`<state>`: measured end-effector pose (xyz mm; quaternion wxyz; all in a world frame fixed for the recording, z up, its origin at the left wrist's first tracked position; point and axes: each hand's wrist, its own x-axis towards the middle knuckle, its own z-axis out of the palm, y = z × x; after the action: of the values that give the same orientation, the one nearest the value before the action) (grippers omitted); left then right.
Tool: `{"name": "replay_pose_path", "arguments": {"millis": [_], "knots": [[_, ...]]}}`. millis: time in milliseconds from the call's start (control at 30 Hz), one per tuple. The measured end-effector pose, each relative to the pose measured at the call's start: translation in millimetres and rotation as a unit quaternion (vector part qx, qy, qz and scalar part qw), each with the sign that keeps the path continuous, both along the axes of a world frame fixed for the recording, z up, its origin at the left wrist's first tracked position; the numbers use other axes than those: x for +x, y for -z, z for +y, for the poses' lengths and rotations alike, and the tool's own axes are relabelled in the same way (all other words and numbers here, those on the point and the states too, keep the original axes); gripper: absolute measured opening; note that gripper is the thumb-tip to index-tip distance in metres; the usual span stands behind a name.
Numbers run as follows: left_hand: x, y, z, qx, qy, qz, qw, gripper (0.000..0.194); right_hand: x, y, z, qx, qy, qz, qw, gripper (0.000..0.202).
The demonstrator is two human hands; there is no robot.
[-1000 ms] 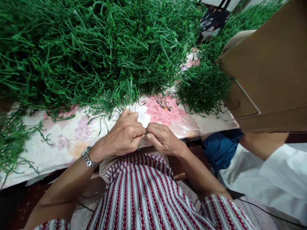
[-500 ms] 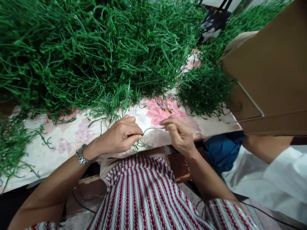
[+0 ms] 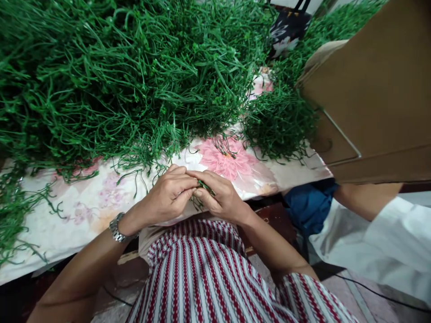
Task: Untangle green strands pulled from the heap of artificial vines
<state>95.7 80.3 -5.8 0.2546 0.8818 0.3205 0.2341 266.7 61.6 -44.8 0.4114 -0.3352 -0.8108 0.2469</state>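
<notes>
Near the table's front edge, my left hand (image 3: pixel 170 194) and my right hand (image 3: pixel 220 197) meet at their fingertips. The fingers of both are closed on a small bunch of green strands (image 3: pixel 204 188), partly hidden between them. Thin strand ends hang below the fingers. A metal watch is on my left wrist. Beyond the hands lies a big heap of green strands (image 3: pixel 134 80) on a flowered cloth (image 3: pixel 229 159), with loose strands at its front edge.
At the right stands a cardboard sheet (image 3: pixel 377 103) with a bent wire (image 3: pixel 341 134) against it. A smaller green pile (image 3: pixel 279 125) lies beside it. Behind is a dark flowered bag (image 3: pixel 288 31). Another person's arm (image 3: pixel 368 199) shows at the right.
My right hand has moved left to my left hand, and their fingertips now meet. The thin strand that was stretched between them no longer shows. The view has shifted slightly.
</notes>
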Motion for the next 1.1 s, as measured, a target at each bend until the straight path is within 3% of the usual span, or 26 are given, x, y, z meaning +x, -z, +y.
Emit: {"name": "replay_pose_path", "arguments": {"millis": [233, 333, 400, 500, 600, 700, 833, 967, 1100], "knots": [[-1, -4.9, 1, 0.049, 0.003, 0.037, 0.998, 0.023, 17, -7.3, 9, 0.081, -0.017, -0.133, 0.988, 0.021], [0, -5.4, 1, 0.083, 0.02, 0.078, 0.993, 0.024, 18, -8.6, 12, 0.133, -0.02, -0.22, 0.966, 0.027], [1, -5.6, 1, 0.112, 0.066, 0.111, 0.985, 0.023, 20, -11.2, 12, 0.148, -0.058, -0.264, 0.951, 0.029], [0, -8.1, 1, 0.137, 0.148, 0.151, 0.968, 0.02, 26, -18.0, 10, 0.111, -0.158, -0.318, 0.928, 0.023], [-7, -14.9, 5, 0.109, 0.189, 0.176, 0.96, 0.021, 38, -26.1, 11, 0.062, -0.215, -0.351, 0.909, 0.018], [-15, -21.3, 11, 0.043, 0.177, 0.121, 0.976, 0.023, 47, -31.5, 18, 0.058, -0.179, -0.294, 0.937, 0.02], [-13, -19.6, 16, -0.041, 0.06, -0.005, 0.997, 0.024, 40, -29.2, 24, 0.021, -0.051, -0.064, 0.996, 0.022], [-3, -10.6, 14, -0.089, -0.024, -0.05, 0.994, 0.024, 23, -19.2, 18, -0.127, 0.014, 0.033, 0.991, 0.026], [4, -2.7, 11, -0.085, -0.076, -0.077, 0.991, 0.015, 12, -8.7, 12, -0.227, -0.05, 0.073, 0.97, 0.035]]}}
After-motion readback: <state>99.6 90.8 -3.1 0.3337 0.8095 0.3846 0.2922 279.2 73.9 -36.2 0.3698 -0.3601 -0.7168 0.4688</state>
